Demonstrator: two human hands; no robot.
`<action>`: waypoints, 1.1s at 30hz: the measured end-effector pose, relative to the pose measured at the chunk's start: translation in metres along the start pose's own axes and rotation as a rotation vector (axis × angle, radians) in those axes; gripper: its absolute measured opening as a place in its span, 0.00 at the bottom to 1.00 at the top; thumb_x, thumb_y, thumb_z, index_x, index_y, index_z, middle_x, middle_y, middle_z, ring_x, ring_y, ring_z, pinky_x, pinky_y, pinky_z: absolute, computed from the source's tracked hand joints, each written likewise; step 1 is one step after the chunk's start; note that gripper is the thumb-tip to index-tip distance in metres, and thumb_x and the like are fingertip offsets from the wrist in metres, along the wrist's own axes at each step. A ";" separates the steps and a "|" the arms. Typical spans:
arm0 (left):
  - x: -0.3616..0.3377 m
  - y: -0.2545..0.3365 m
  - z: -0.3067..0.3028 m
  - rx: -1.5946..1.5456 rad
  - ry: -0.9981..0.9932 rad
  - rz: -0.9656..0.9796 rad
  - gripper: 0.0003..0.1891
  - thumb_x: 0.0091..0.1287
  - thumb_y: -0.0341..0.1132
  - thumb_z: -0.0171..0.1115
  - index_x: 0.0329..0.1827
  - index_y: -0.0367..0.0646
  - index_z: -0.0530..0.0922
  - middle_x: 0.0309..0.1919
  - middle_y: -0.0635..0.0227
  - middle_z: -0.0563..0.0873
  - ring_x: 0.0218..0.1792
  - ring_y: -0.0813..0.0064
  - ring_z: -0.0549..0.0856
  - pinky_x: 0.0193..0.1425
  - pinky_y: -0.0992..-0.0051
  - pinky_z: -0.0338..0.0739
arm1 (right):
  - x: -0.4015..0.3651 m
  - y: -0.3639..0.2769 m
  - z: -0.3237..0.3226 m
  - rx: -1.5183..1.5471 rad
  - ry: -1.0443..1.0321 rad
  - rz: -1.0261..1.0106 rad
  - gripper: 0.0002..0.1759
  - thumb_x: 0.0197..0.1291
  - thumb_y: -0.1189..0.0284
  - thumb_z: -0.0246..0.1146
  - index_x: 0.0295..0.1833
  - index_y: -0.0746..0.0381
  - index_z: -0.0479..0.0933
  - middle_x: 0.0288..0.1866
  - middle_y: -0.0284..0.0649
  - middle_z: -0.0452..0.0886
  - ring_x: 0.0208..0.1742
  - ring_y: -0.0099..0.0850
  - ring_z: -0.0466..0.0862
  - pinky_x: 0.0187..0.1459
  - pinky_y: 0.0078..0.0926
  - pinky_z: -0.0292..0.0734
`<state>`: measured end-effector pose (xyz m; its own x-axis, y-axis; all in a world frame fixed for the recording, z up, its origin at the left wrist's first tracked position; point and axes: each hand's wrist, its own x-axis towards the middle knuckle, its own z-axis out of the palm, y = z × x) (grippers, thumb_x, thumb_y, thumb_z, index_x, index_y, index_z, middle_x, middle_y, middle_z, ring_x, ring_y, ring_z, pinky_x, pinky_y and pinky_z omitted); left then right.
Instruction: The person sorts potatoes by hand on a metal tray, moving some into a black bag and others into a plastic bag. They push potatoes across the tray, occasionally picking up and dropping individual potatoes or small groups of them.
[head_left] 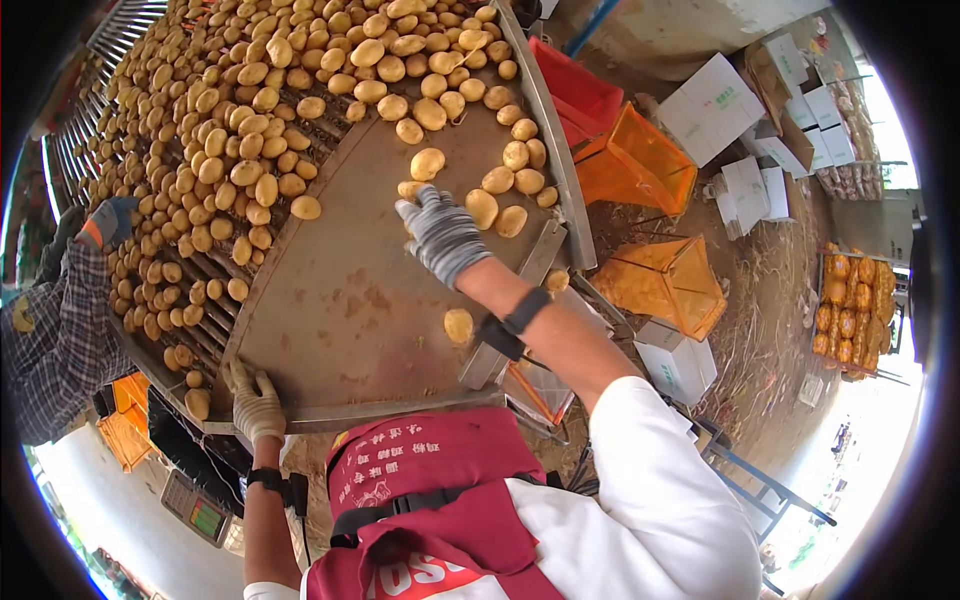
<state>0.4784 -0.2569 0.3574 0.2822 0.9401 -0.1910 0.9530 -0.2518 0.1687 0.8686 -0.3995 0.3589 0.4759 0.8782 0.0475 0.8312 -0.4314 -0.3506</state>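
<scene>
One co-worker's gloved hand (112, 220) shows at the far left of my feed, beside potatoes (245, 173) heaped on slats and spilling onto the metal table (340, 320). Next I see the left hand (258, 402), fingers slightly spread on the table's near left corner. Farther right, the right hand (438, 228) reaches palm down, fingertips at a potato (410, 189), though I cannot tell whether it pinches anything, with orange baskets (655, 285) beyond.

White cartons (710, 108) lie clustered at upper right, a red bin (575, 92) to their left, straw-littered floor (758, 310) below; a grey device (195, 508) with coloured panel sits lower left.
</scene>
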 end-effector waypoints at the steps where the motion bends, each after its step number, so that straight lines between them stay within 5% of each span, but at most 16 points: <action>1: 0.000 0.002 -0.001 -0.016 -0.011 -0.013 0.32 0.74 0.41 0.55 0.81 0.49 0.61 0.79 0.49 0.64 0.74 0.49 0.71 0.73 0.61 0.69 | 0.000 0.001 0.005 0.001 -0.004 -0.002 0.26 0.55 0.66 0.73 0.59 0.60 0.80 0.54 0.54 0.80 0.59 0.49 0.81 0.61 0.38 0.79; 4: 0.001 0.000 -0.001 -0.012 -0.051 -0.048 0.32 0.74 0.41 0.55 0.81 0.50 0.60 0.79 0.49 0.64 0.75 0.50 0.70 0.73 0.61 0.69 | 0.005 0.003 0.010 0.140 0.030 -0.123 0.22 0.57 0.69 0.71 0.58 0.61 0.80 0.51 0.52 0.80 0.53 0.44 0.82 0.57 0.35 0.80; 6: 0.002 -0.006 0.005 -0.005 -0.007 -0.005 0.33 0.75 0.42 0.55 0.82 0.50 0.59 0.79 0.50 0.64 0.74 0.49 0.70 0.73 0.61 0.70 | 0.003 0.011 -0.016 0.496 0.278 0.008 0.17 0.61 0.69 0.69 0.53 0.63 0.80 0.48 0.48 0.81 0.49 0.37 0.82 0.53 0.34 0.80; 7: 0.001 -0.009 0.007 0.007 0.039 0.049 0.33 0.75 0.43 0.54 0.82 0.51 0.58 0.79 0.50 0.63 0.73 0.49 0.71 0.73 0.61 0.70 | 0.004 0.030 -0.023 0.893 0.221 0.206 0.15 0.62 0.68 0.69 0.50 0.64 0.80 0.47 0.45 0.81 0.47 0.34 0.82 0.53 0.33 0.80; 9: 0.002 -0.007 0.004 0.015 -0.016 0.004 0.33 0.75 0.43 0.54 0.82 0.51 0.57 0.79 0.50 0.63 0.72 0.49 0.72 0.72 0.60 0.70 | 0.006 0.072 -0.046 1.157 0.160 0.458 0.15 0.64 0.64 0.69 0.48 0.64 0.79 0.45 0.43 0.82 0.46 0.34 0.82 0.53 0.33 0.80; 11: 0.003 -0.004 0.002 0.022 -0.068 -0.034 0.34 0.75 0.44 0.54 0.83 0.52 0.57 0.79 0.50 0.63 0.72 0.48 0.73 0.72 0.60 0.71 | 0.004 0.078 -0.074 1.029 0.164 0.497 0.16 0.65 0.62 0.68 0.48 0.63 0.79 0.45 0.43 0.83 0.47 0.37 0.83 0.53 0.34 0.80; 13: 0.001 -0.001 0.001 0.019 -0.003 0.019 0.34 0.75 0.44 0.54 0.83 0.52 0.56 0.79 0.50 0.63 0.71 0.48 0.74 0.71 0.60 0.72 | -0.002 0.071 -0.093 0.304 -0.029 0.522 0.19 0.63 0.59 0.70 0.51 0.61 0.79 0.46 0.47 0.84 0.49 0.44 0.85 0.54 0.37 0.80; 14: 0.001 -0.001 0.001 0.026 -0.008 0.022 0.34 0.75 0.44 0.54 0.83 0.52 0.56 0.79 0.50 0.63 0.71 0.48 0.74 0.71 0.60 0.72 | -0.009 0.075 -0.079 0.308 -0.033 0.529 0.19 0.63 0.59 0.70 0.51 0.61 0.79 0.46 0.47 0.84 0.49 0.44 0.85 0.54 0.37 0.80; 16: 0.002 -0.001 0.001 0.037 -0.056 -0.025 0.34 0.75 0.44 0.54 0.82 0.52 0.58 0.79 0.50 0.64 0.71 0.48 0.74 0.71 0.60 0.72 | -0.020 0.079 -0.038 -0.091 0.051 0.093 0.21 0.60 0.58 0.71 0.53 0.58 0.79 0.48 0.49 0.85 0.48 0.48 0.87 0.52 0.42 0.81; 17: 0.002 -0.002 0.001 0.044 -0.059 -0.018 0.34 0.75 0.44 0.54 0.82 0.52 0.58 0.79 0.50 0.64 0.71 0.48 0.74 0.71 0.60 0.72 | -0.018 0.065 -0.032 -0.254 -0.050 0.136 0.21 0.58 0.60 0.71 0.55 0.55 0.79 0.48 0.48 0.85 0.48 0.46 0.87 0.51 0.44 0.81; 21: 0.004 -0.017 0.015 0.065 0.011 0.048 0.32 0.75 0.45 0.54 0.81 0.51 0.60 0.80 0.50 0.62 0.72 0.48 0.73 0.72 0.60 0.71 | -0.016 0.055 -0.030 -0.262 -0.179 0.071 0.23 0.58 0.63 0.70 0.59 0.54 0.79 0.47 0.47 0.83 0.52 0.43 0.85 0.51 0.43 0.81; 24: 0.006 -0.015 0.012 0.048 0.026 0.048 0.32 0.75 0.44 0.54 0.81 0.51 0.61 0.80 0.48 0.61 0.73 0.48 0.71 0.73 0.60 0.70 | -0.020 0.054 -0.045 0.064 -0.094 0.031 0.22 0.59 0.66 0.68 0.60 0.55 0.79 0.50 0.48 0.83 0.52 0.45 0.85 0.54 0.41 0.81; 28: 0.004 -0.008 0.007 0.033 0.008 0.037 0.31 0.75 0.44 0.54 0.81 0.51 0.61 0.80 0.47 0.61 0.74 0.47 0.70 0.75 0.61 0.67 | -0.052 0.045 -0.059 0.543 -0.227 -0.016 0.29 0.60 0.71 0.66 0.69 0.55 0.75 0.59 0.47 0.82 0.59 0.42 0.83 0.65 0.38 0.78; 31: 0.002 -0.001 0.002 0.022 -0.022 0.001 0.32 0.75 0.43 0.54 0.81 0.50 0.60 0.80 0.46 0.61 0.75 0.47 0.68 0.76 0.61 0.67 | -0.068 0.042 -0.055 1.328 -0.331 0.351 0.26 0.66 0.72 0.64 0.69 0.62 0.73 0.61 0.39 0.80 0.61 0.33 0.81 0.63 0.32 0.80; 33: 0.005 -0.015 0.010 0.021 -0.004 0.030 0.32 0.75 0.42 0.54 0.81 0.49 0.60 0.79 0.46 0.61 0.76 0.48 0.68 0.76 0.61 0.66 | -0.071 0.054 -0.061 1.593 -0.216 0.500 0.26 0.67 0.72 0.64 0.70 0.63 0.72 0.62 0.40 0.79 0.61 0.33 0.82 0.60 0.32 0.82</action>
<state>0.4662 -0.2508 0.3442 0.3108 0.9313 -0.1900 0.9463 -0.2844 0.1537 0.8978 -0.4975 0.3938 0.4273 0.7977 -0.4256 -0.5409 -0.1517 -0.8273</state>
